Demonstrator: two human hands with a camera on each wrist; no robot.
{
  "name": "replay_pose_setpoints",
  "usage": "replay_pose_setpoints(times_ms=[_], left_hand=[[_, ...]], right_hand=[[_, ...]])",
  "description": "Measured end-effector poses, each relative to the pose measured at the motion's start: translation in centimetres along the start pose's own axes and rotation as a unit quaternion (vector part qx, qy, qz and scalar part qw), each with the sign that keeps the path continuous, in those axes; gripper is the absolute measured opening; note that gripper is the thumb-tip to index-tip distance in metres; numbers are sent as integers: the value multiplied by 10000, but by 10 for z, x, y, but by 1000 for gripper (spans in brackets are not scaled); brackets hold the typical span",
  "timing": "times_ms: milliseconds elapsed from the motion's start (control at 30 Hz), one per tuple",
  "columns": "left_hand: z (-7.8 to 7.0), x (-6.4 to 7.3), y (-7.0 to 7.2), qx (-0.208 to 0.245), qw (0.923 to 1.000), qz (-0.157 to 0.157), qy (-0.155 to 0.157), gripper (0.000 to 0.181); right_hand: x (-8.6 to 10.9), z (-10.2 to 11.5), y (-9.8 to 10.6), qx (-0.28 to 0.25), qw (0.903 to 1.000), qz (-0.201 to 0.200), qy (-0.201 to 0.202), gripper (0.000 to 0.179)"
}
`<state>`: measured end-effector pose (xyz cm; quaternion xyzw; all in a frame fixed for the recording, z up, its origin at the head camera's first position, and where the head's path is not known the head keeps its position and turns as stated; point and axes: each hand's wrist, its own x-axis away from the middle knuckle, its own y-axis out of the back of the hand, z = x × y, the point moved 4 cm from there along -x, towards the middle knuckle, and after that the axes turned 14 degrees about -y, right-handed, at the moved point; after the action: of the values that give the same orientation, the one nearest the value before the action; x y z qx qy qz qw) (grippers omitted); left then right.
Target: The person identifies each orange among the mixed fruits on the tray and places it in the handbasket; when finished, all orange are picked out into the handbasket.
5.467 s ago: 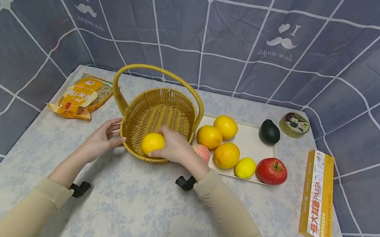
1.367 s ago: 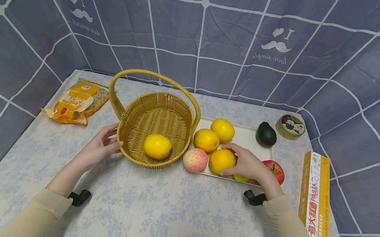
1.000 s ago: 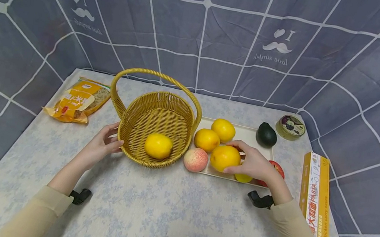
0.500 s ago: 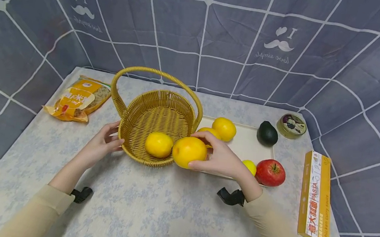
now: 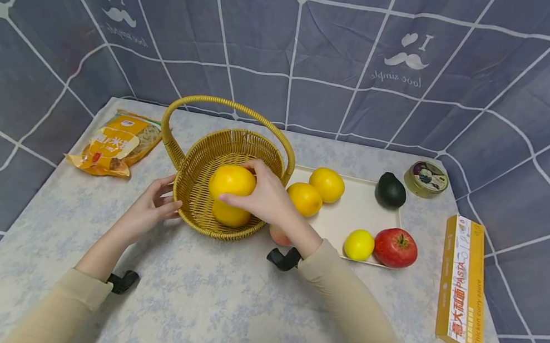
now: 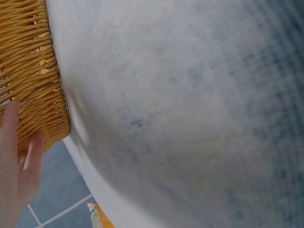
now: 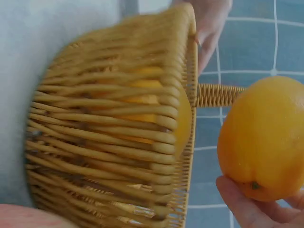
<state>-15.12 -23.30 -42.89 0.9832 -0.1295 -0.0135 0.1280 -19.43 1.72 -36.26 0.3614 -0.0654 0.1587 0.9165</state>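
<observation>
I see soft light, faint shadows on the counter [image 5: 210, 304] and, by right wrist, a blurred basket [image 7: 90, 118].

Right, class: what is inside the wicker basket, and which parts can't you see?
A yellow fruit lies inside the wicker basket. In the head view, the held fruit in the right hand covers its upper part; the basket floor directly behind them is hidden.

The table [image 5: 200, 303] bears a bag [image 5: 111, 149] at far left and a basket [image 5: 247, 143] nearby. A tray [image 5: 364, 209], tin [image 5: 426, 179] and box [image 5: 464, 286] lie farther right.
</observation>
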Motion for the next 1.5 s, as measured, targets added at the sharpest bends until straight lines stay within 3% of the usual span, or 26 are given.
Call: replay_pose_setpoints(times_ms=[300,567,833,1067,1267,1500], left_hand=[[-1,-1,-1,-22,10000,-7,77,74],[0,-4,-3,-65,9999,-43,135,76],[3,-3,-2,-67,9998,-124,155,75],[3,-1,-2,-82,9998,-133,144,75],[3,-1,-1,-79,9998,-146,142,75],[2,-1,-2,-52,9998,-143,151,76]], right_hand=[[-35,9,-3,-131,9978,-404,-509,86],[-44,0,-16,493,9922,-302,-1104,81],[-48,-1,-21,661,9906,-381,-1139,80],[-53,-5,-24,727,9882,-175,-1339,85],[-55,-11,-28,1171,9812,98,-1534,85],[-55,-13,-30,1319,9811,138,-1406,78]])
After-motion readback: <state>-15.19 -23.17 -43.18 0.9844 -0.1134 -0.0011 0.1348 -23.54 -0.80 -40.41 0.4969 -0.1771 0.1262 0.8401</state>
